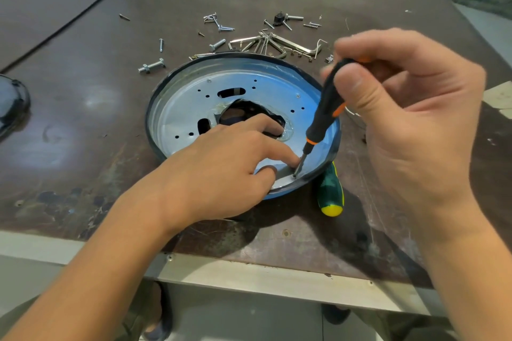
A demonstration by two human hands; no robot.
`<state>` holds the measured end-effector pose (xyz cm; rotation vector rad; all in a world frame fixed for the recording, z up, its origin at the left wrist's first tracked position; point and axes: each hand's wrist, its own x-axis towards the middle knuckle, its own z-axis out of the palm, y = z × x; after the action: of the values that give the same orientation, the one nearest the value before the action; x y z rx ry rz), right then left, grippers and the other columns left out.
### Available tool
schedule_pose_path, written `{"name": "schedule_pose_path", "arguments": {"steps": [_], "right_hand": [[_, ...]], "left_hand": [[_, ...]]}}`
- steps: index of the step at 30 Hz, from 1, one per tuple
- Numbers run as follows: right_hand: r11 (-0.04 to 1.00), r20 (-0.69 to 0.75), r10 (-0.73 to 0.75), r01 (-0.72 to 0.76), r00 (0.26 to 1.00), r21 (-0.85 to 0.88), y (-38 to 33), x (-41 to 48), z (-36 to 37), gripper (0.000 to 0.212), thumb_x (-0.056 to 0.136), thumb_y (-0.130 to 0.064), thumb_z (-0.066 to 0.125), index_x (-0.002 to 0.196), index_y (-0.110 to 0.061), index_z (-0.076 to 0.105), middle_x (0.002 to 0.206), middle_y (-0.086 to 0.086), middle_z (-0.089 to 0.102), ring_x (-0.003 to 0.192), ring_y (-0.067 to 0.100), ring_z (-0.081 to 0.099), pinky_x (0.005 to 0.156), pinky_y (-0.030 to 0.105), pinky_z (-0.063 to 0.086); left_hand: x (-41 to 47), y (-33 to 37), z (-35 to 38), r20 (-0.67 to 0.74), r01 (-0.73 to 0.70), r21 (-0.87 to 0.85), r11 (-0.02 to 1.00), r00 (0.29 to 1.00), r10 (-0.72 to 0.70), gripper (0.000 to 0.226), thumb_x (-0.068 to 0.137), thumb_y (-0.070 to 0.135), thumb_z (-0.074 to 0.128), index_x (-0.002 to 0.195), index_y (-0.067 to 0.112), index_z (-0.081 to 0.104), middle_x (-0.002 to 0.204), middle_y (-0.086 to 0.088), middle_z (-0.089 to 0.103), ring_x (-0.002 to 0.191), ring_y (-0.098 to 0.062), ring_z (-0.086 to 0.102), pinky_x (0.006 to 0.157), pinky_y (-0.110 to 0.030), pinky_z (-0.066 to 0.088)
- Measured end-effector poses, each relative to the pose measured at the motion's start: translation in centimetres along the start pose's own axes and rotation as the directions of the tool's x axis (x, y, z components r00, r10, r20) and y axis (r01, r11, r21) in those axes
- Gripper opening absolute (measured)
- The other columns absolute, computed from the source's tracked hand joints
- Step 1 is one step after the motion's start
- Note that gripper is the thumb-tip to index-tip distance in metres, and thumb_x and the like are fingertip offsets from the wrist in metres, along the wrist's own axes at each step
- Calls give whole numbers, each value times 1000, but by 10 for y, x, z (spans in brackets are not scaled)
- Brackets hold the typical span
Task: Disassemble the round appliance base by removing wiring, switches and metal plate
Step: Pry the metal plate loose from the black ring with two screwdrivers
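Both hands work the base (191,102), lying on the worktop (97,69). Seemingly to steady it, the left hand (221,171) presses inside with fingers (266,124) spread apart; the right hand (410,124) clamps its fingers on the screwdriver (324,116), tip set at a screw (294,175) by the near rim.

The person's left hand (221,171) and right hand (401,108) are bare, nails short — lower down, olive-grey trousers (388,325) and dark slippers (162,324).
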<state>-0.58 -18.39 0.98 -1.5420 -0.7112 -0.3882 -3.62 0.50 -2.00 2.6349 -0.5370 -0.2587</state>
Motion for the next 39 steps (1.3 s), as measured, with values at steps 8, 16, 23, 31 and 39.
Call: {"name": "schedule_pose_path", "arguments": {"steps": [8, 16, 23, 31, 39], "right_hand": [[997, 8, 60, -60, 998, 55, -2, 0, 4, 25, 98, -8, 59, 123, -14, 57, 102, 9, 64, 85, 20, 65, 77, 39, 56], [996, 32, 67, -69, 997, 47, 2, -1, -1, 37, 101, 9, 51, 135, -6, 51, 113, 14, 66, 93, 31, 71, 85, 38, 57], [994, 23, 102, -103, 994, 24, 1, -7, 2, 34, 93, 5, 69, 123, -6, 59, 105, 16, 66, 95, 26, 70, 80, 47, 62], [981, -124, 67, -42, 990, 190, -12, -3, -28, 31, 106, 6, 41, 136, 2, 37, 122, 21, 55, 106, 35, 66, 88, 48, 58], [973, -323, 155, -88, 934, 212, -8, -18, -75, 28, 101, 1, 52, 128, -8, 53, 114, 14, 65, 100, 36, 69, 90, 53, 59]], "left_hand": [[0, 0, 1, -10, -4, -5, 1000, 1000, 4, 38, 97, 32, 51, 124, 57, 58, 150, 23, 33, 81, 18, 42, 84, -29, 28], [2, 0, 0, -17, -1, 1, 1000, 1000, 1, 32, 96, 35, 52, 119, 56, 61, 149, 21, 36, 82, 0, 45, 79, -26, 31], [4, -3, 0, -53, -28, -35, 999, 998, 26, 29, 96, 33, 53, 117, 49, 64, 146, 16, 41, 122, -4, 47, 101, -41, 44], [-9, 29, -6, -329, -201, -63, 977, 929, 170, 23, 101, 32, 45, 103, 28, 67, 108, 10, 60, 101, -11, 59, 86, -40, 49], [-8, 94, 61, -46, -386, 392, 835, 899, 436, 45, 87, 3, 60, 131, 11, 52, 139, -11, 49, 126, -27, 45, 104, -40, 44]]}}
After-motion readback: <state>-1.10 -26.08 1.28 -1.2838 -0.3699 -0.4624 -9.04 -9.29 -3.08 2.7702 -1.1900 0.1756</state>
